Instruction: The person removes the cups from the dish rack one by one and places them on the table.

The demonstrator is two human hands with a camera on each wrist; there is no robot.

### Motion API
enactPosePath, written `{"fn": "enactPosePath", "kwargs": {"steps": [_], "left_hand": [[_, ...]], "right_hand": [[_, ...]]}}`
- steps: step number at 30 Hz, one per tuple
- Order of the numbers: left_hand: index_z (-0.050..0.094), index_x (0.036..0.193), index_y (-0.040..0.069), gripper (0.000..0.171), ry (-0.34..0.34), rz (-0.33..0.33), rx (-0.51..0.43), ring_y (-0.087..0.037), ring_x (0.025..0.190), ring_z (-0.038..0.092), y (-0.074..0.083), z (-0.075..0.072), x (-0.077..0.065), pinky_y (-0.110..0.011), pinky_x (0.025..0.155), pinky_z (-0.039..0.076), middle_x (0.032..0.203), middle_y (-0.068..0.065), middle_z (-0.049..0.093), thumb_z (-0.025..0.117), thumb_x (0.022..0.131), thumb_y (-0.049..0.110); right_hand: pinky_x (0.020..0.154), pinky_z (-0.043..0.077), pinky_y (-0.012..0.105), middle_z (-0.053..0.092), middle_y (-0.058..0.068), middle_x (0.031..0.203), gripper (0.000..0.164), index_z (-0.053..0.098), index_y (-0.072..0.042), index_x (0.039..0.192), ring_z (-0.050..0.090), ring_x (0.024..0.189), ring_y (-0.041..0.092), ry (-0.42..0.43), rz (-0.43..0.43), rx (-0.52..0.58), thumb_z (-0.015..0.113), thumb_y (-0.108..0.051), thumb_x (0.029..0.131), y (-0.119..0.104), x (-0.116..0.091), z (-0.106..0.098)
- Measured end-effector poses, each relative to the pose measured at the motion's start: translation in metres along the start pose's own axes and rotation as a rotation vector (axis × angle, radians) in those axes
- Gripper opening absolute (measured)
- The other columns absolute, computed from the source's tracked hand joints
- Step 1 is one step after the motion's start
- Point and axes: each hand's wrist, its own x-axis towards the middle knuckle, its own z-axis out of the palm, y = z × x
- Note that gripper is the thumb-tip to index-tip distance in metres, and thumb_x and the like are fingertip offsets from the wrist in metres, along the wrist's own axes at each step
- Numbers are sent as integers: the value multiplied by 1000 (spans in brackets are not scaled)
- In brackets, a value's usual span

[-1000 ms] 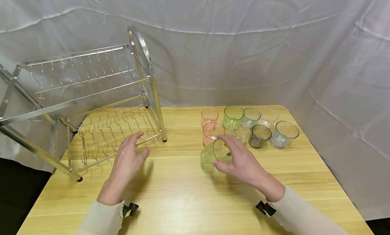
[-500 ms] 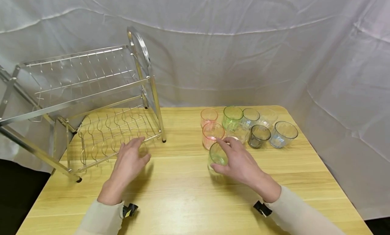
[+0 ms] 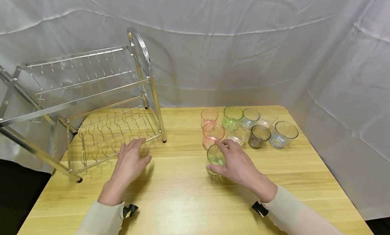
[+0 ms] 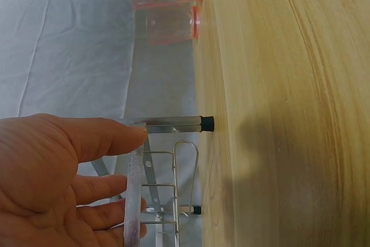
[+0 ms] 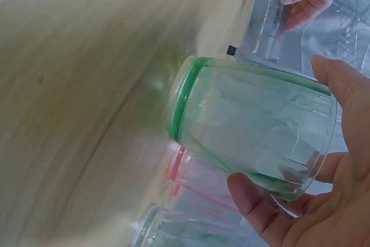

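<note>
My right hand (image 3: 239,164) holds a pale green drinking glass (image 3: 214,162) near its rim, thumb on one side and fingers on the other. The glass stands upright, mouth up, its thick green base (image 5: 184,99) close to the tabletop in the right wrist view. Just behind it is a pink glass (image 3: 210,140). My left hand (image 3: 129,164) hovers over the table before the metal dish rack (image 3: 156,106), thumb and fingers apart, holding nothing. In the left wrist view its thumb (image 4: 110,137) overlaps a rack rail.
Several glasses stand in two rows at the back right, among them a bright green glass (image 3: 233,116), a dark grey glass (image 3: 259,136) and a bluish glass (image 3: 283,135). The two-tier rack fills the left side. A grey-white curtain (image 3: 228,65) hangs behind the wooden table (image 3: 182,201).
The green glass, tilted on its side in my right hand a second ago, has turned upright and moved slightly down and toward me. My left hand has barely shifted.
</note>
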Motion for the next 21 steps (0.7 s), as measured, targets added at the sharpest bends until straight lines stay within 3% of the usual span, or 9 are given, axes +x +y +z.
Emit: {"fn": "enactPosePath", "kwargs": {"steps": [5, 14, 18, 21], "left_hand": [[42, 156, -4, 72, -2, -2, 3, -51, 151, 34, 1, 0, 0, -66, 129, 2, 157, -34, 43, 73, 95, 15], [39, 158, -4, 74, -7, -20, -1, -52, 153, 31, 0, -1, -1, -65, 129, 2, 159, -35, 41, 73, 96, 17], [39, 159, -3, 72, 12, -18, -10, -52, 153, 30, 2, -1, -3, -64, 130, 4, 160, -34, 41, 71, 97, 17], [43, 157, -1, 67, 49, 18, -24, -51, 152, 33, 6, 1, -8, -64, 130, 11, 159, -31, 43, 70, 98, 14]], "right_hand": [[94, 58, 52, 59, 18, 136, 94, 51, -11, 154, 62, 118, 35, -14, 7, -4, 79, -67, 83, 0, 0, 3], [87, 60, 51, 59, 17, 134, 96, 51, -12, 154, 62, 114, 33, -11, 11, -11, 78, -70, 83, 0, 1, 8], [87, 60, 54, 56, 17, 141, 100, 48, -13, 158, 60, 122, 35, -14, 42, 7, 78, -71, 81, 1, -2, 5], [90, 59, 59, 55, 19, 145, 88, 51, -10, 155, 58, 129, 40, 35, 36, 29, 76, -62, 88, 8, -8, 1]]}}
